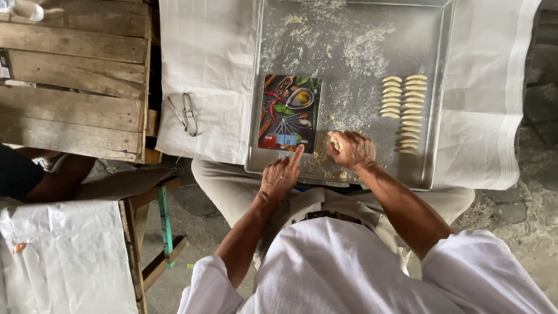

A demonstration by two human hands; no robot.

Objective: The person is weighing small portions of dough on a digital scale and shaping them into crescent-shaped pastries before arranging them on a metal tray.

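Observation:
A large metal tray (433,116) dusted with flour lies across my lap on a white cloth. On it stands a flat kitchen scale (289,111) with a colourful picture of spices. My left hand (280,176) points its index finger at the scale's near edge by the small display. Just right of the scale, my right hand (352,150) is closed around a lump of pale dough (334,143) and rests on the tray. Two rows of several shaped dough pieces (404,110) lie on the tray's right side.
A pair of glasses (186,113) lies on the white cloth (203,70) left of the tray. A wooden pallet table (75,75) stands at the far left, where another person's arm (55,177) shows. White sheeting (64,256) covers a bench at bottom left.

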